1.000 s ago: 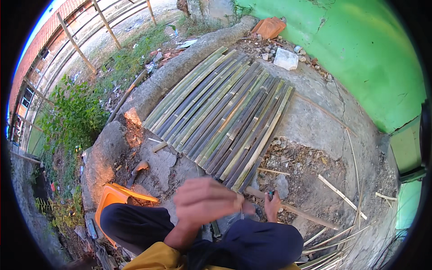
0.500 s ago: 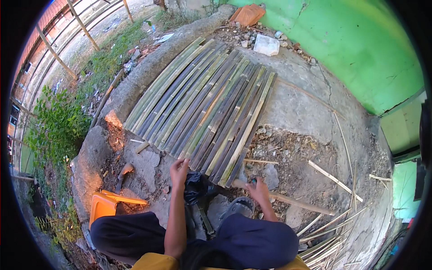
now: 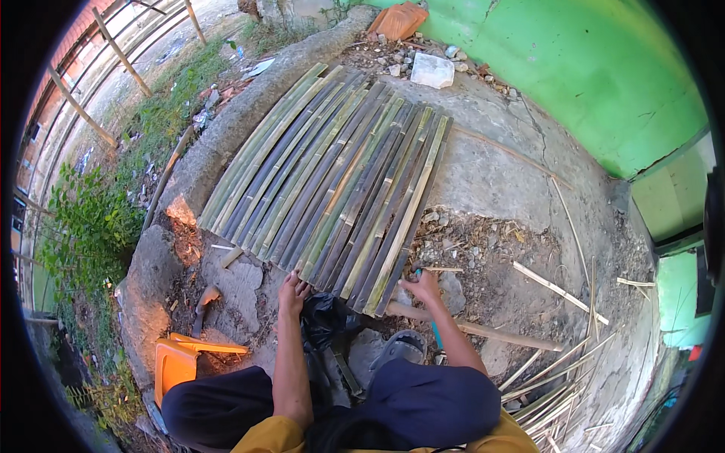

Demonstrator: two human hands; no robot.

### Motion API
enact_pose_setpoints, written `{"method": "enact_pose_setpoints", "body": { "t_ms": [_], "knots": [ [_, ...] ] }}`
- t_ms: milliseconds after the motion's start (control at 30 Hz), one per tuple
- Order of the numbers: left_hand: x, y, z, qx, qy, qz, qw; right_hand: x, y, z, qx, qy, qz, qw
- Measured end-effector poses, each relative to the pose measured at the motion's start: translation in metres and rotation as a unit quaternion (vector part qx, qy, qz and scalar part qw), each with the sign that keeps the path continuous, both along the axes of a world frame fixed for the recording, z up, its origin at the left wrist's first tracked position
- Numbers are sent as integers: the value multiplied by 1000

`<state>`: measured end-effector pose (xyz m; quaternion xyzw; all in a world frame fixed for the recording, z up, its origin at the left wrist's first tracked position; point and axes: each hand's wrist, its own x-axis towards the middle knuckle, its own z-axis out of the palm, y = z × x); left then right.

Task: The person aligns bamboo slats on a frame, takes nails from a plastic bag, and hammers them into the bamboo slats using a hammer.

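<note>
A row of split bamboo slats [image 3: 332, 174], green and dark brown, lies side by side as a panel on the ground in front of me. My left hand [image 3: 291, 293] is closed at the panel's near edge, its fingertips on the slat ends. Beside the near right corner, my right hand [image 3: 423, 288] is closed around a thin teal thing [image 3: 437, 334], which shows above the fingers and hangs below them; I cannot tell its exact kind. Between my hands lies a black plastic bag [image 3: 325, 315]. A wooden stick [image 3: 491, 332] extends rightward from beneath my right hand.
An orange plastic stool [image 3: 175, 368] stands left of my knees, near a curved-handled tool [image 3: 204, 306]. Thin bamboo strips [image 3: 563, 385] lie piled at the lower right. A raised concrete edge [image 3: 249, 109] runs along the left; a green wall [image 3: 574, 68] rises at far right.
My right hand has moved up beside the panel's near right corner, and the teal thing now shows hanging below it. My left fingers have closed on the slat ends. The view has shifted slightly.
</note>
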<state>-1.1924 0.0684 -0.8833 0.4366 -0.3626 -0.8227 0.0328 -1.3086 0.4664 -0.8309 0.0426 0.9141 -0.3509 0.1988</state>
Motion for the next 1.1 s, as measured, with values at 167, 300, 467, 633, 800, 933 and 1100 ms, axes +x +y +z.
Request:
{"method": "enact_pose_setpoints", "body": {
  "t_ms": [167, 300, 467, 633, 800, 933, 1100],
  "knots": [
    [-8, 11, 11, 30, -32, 27, 999, 0, 11, -7, -52, -106, 57, 991],
    [-1, 2, 14, 21, -5, 31, 999, 5, 2, -7, -40, -81, 70, 993],
    [-8, 9, 32, 17, -8, 33, 999, 1, 9, -20, -27, -109, 54, 992],
    [-10, 19, 45, 16, 1, 24, 1000, -14, 20, -33, -123, -40, 16, 991],
    [-4, 12, 55, 14, 23, 5, 1000, -41, 6, -22, -80, -93, 13, 992],
    [7, 2, 63, -1, 26, 8, 1000, -47, -12, 3, -104, -116, 72, 985],
    [5, 2, 72, -29, 25, -3, 999, -61, -18, -16, -44, -65, 96, 992]
  ]
}}
